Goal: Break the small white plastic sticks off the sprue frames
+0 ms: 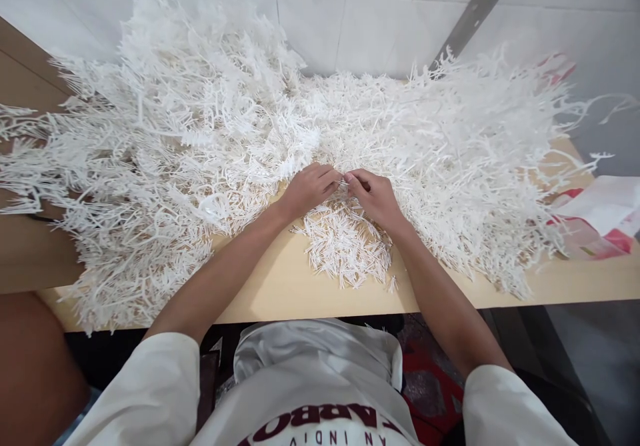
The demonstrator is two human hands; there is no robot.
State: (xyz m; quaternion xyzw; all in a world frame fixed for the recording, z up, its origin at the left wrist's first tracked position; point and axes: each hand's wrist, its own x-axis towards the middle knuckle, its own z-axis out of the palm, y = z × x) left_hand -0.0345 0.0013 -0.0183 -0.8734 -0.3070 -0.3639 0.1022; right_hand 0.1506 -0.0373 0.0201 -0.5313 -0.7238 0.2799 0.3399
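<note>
My left hand and my right hand meet at the middle of a pale wooden table. Both pinch the same thin white plastic piece between their fingertips. Right under the hands lies a small heap of short white plastic sticks. Around and behind them spreads a large tangled pile of white branched plastic frames, covering most of the table.
A red and white plastic bag lies at the table's right end. White tiled wall stands behind the pile. A grey metal bar leans at upper right. A brown wooden surface adjoins on the left.
</note>
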